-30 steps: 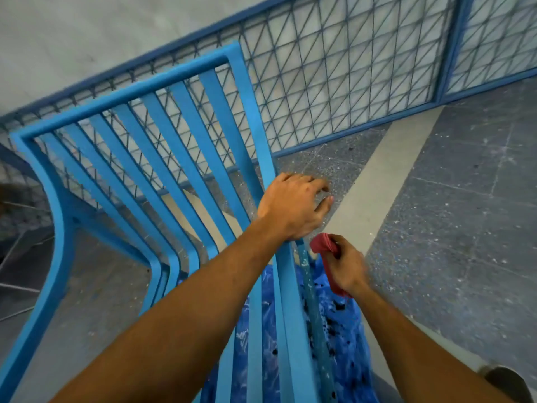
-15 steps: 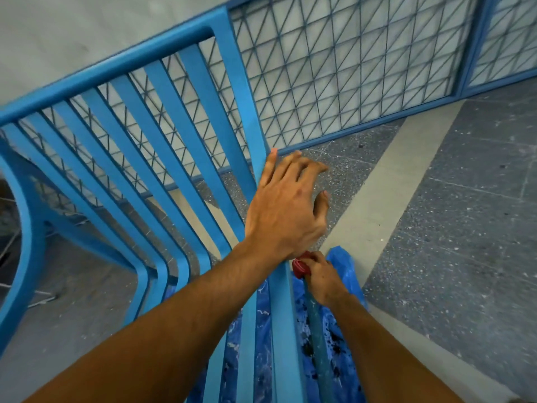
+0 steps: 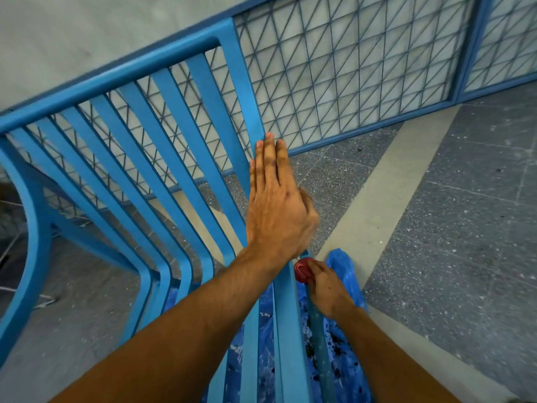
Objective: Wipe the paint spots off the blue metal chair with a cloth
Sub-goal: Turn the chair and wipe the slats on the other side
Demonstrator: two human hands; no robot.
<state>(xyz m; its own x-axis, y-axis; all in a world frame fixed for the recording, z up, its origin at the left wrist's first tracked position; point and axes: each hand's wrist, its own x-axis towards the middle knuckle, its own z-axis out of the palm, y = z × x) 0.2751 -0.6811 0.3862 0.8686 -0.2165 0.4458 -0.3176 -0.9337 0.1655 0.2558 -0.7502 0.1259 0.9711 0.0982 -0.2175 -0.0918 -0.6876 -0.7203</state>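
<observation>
Across the frame from nine to six o'clock runs the blue metal chair (image 3: 162, 158). At centre, the left hand (image 3: 276, 207) lies flat, fingers straight, against its rightmost slat. Toward five o'clock, the right hand (image 3: 327, 287) grips a red cloth (image 3: 302, 270) against the chair's edge, above blue plastic sheeting (image 3: 345, 269).

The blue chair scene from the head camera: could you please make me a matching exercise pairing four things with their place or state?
Things:
1. left hand
2. right hand
3. blue plastic sheet
4. wire mesh fence

Places or states:
A. lies on the floor beneath the blue chair, spattered with dark spots
B. stands behind the chair
C. flat, fingers straight, along the chair's outermost slat
D. closed on the red cloth against the chair's frame

Pairs: 1-C, 2-D, 3-A, 4-B
</observation>
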